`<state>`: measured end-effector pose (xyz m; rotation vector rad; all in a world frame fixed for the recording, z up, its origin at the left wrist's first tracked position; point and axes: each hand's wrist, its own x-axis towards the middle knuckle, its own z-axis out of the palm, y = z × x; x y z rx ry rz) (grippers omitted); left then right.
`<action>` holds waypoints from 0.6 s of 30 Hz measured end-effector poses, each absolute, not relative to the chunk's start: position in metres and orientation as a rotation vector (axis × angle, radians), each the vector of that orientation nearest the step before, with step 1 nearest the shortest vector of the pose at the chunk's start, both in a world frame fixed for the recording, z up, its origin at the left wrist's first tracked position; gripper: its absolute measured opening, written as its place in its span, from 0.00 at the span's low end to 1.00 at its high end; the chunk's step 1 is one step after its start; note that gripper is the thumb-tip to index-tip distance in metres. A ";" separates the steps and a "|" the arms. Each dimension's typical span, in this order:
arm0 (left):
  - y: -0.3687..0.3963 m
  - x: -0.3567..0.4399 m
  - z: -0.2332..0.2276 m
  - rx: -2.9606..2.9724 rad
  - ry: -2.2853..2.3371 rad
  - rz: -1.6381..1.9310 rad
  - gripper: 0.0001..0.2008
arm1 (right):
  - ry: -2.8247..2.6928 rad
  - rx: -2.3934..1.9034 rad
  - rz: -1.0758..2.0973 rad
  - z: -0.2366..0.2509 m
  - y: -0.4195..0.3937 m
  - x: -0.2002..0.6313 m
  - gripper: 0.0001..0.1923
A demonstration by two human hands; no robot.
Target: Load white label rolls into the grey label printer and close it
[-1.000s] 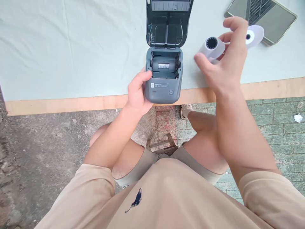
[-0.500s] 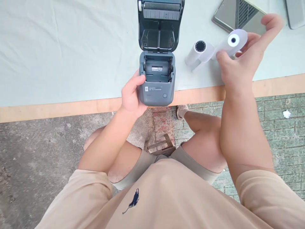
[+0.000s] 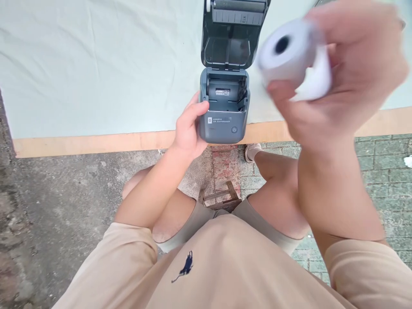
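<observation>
A small grey printer stands at the near edge of the table, its lid flipped up and its paper bay bare. My left hand grips the printer's left side. My right hand, blurred and lifted close to the camera, is shut on a white paper roll with a dark core, held up to the right of the printer. The roll's loose end curls under my fingers.
A pale green cloth covers the table, with a wooden front edge. Below it are concrete and brick paving, my knees, and a wooden stool. My right hand hides the table's far right.
My right hand has picked up a paper roll from the table and raised it toward the camera, leftward. The left hand has stayed on the printer. The view shifted slightly.
</observation>
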<state>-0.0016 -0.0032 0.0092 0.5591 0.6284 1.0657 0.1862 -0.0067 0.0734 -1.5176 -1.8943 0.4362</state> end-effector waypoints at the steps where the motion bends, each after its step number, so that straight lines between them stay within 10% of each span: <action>1: -0.004 -0.001 0.010 0.550 0.628 1.078 0.09 | -1.992 -1.464 0.360 0.078 -0.011 0.173 0.18; 18: -0.010 -0.003 0.017 0.563 0.650 1.047 0.09 | -2.325 -1.628 0.294 0.073 0.003 0.149 0.15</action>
